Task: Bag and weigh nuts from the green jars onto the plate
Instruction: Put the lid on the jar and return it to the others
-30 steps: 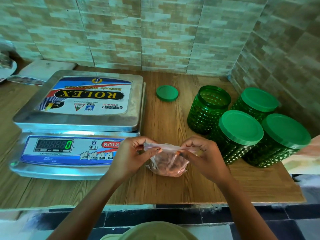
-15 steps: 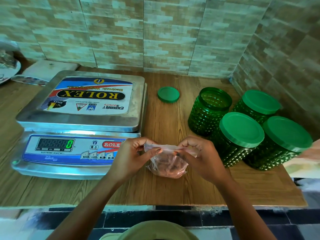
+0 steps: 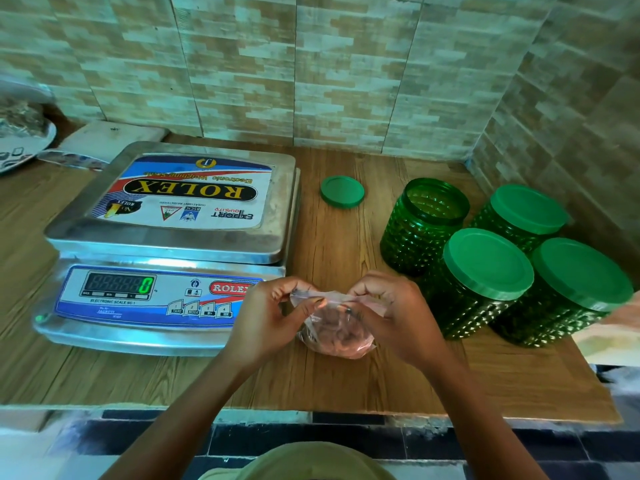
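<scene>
- Pale tiled wall (image 3: 346, 81) backs a wooden tabletop (image 3: 339, 375) that carries everything in play.
- Near the middle front, a small clear bag of nuts (image 3: 337, 337) rests on the tabletop, belly down and mouth up.
- At the mouth's left end the left hand (image 3: 266, 317) pinches the plastic. At its right end the right hand (image 3: 391, 313) does the same, so each grip is clamped on the bag's top edge, thumb against fingers.
- The mouth runs left to right between the two grips. Its long axis lies across the view, and the nuts hang below that line.
- By my reading the mouth is being closed. Weighing is not yet done, since the display (image 3: 117, 284) reads zero.
- An electronic scale (image 3: 149, 327) sits just left of the bag, with its pan (image 3: 166, 244) to the far left of the grips. The left hand is the nearer one, so a lift would likely go up, left and away.
- The plate (image 3: 41, 143) lies at the far left edge, well apart and beyond the scale. What it holds is too blurred to name.
- To the far right stands an open green jar (image 3: 422, 223), and a loose green lid (image 3: 342, 191) lies flat between it and the scale.
- Three lidded green jars (image 3: 488, 265) stand just beside the right hand, so that arm could knock them.
</scene>
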Action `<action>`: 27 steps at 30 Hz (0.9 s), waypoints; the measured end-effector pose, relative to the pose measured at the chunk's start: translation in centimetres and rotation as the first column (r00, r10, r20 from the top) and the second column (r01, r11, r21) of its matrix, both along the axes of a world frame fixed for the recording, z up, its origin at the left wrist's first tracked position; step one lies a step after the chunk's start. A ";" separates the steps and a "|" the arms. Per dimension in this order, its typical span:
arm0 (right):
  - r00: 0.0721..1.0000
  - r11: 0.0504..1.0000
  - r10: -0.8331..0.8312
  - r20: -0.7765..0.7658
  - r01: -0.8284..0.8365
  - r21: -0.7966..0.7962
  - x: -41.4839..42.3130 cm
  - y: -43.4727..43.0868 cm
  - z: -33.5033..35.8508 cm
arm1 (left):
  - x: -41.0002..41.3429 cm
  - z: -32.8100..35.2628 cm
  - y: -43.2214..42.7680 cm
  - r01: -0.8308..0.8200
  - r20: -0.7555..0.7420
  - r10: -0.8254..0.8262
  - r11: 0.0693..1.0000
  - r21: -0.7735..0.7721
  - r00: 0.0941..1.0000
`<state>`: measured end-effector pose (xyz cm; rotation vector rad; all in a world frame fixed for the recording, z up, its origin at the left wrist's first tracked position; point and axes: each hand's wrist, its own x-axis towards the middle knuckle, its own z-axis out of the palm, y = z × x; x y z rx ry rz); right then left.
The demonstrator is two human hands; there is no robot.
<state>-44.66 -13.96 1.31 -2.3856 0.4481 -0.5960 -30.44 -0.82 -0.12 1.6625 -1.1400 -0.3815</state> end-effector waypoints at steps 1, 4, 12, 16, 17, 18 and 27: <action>1.000 1.000 -0.002 -0.014 0.002 -0.009 0.1 0.0 0.0 | 0.0 -0.1 0.0 -0.009 0.004 0.009 1.000 0.001 1.000; 0.999 1.000 -0.008 -0.053 0.007 -0.027 0.2 0.1 0.4 | -0.1 -0.1 0.0 -0.015 0.005 0.015 1.000 0.002 1.000; 0.995 0.994 0.027 -0.095 -0.037 -0.104 0.7 0.6 1.3 | -0.1 0.0 0.2 0.014 0.012 -0.014 1.000 0.014 1.000; 0.993 0.990 0.008 -0.114 -0.024 -0.136 0.8 0.7 1.2 | -0.3 0.4 0.2 -0.010 0.058 0.010 1.000 0.013 0.998; 0.993 0.990 0.000 -0.117 -0.017 -0.142 0.8 0.6 1.1 | -0.3 0.4 0.2 -0.022 0.066 0.021 1.000 0.012 0.998; 0.993 0.989 -0.005 -0.115 -0.012 -0.148 0.7 0.6 1.2 | -0.4 0.5 0.2 -0.031 0.074 0.030 0.999 0.012 0.997; 0.989 0.980 -0.058 -0.139 0.030 -0.195 -0.6 -0.4 0.8 | -0.4 0.3 0.6 -0.095 0.056 0.095 0.995 0.012 0.994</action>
